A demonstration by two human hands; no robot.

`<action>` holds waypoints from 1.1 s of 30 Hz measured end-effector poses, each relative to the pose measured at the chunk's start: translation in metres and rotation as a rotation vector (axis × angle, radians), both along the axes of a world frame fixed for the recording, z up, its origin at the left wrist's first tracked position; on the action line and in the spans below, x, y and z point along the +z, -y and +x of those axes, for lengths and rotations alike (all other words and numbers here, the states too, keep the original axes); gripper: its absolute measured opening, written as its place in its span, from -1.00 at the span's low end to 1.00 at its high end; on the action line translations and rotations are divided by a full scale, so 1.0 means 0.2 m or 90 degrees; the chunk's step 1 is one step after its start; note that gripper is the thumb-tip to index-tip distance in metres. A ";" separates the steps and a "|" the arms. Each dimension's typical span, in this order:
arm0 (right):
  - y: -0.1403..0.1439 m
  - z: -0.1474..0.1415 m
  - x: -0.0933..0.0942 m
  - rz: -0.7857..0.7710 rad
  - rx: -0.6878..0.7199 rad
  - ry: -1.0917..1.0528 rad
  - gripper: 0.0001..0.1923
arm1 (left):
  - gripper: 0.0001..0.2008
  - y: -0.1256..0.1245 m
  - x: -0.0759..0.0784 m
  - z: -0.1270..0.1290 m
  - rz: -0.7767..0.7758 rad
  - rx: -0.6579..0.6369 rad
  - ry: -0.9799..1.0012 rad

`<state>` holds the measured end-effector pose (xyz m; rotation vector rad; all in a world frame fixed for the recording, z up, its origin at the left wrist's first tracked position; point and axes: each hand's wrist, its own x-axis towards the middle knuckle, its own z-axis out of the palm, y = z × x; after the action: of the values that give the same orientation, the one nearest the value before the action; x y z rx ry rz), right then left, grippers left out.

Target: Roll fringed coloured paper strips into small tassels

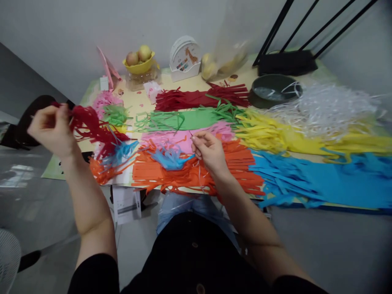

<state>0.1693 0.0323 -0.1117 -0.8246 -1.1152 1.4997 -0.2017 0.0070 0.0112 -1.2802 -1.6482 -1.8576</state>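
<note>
Dark red fringe bunch (87, 124) at 9 o'clock, hanging from the left hand (53, 126), grip pinched tight on its top. Right hand (210, 151) near centre, thumb and finger together, seemingly on a thin strand (191, 133), too small to be sure. Looks partway: pink bunch (105, 101) and green bunch (115, 115) at 10 appear gathered, blue bunch (168, 159) lies on the orange sheet (150, 169) at 6. Not gathered, fringed and flat on the bench (134, 97): red sheet (190, 99) at 12, yellow sheet (300, 134) and blue sheet (343, 179) around 3.
</note>
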 end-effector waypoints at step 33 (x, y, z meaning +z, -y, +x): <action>0.08 0.06 0.16 0.179 -0.049 0.159 -0.71 | -0.70 0.07 -0.50 1.10 -0.313 -0.563 0.513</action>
<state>0.1811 0.0173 -0.0791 -0.8612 -1.4248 1.1649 0.0174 -0.0070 -0.0887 -1.8025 -2.2563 -2.8865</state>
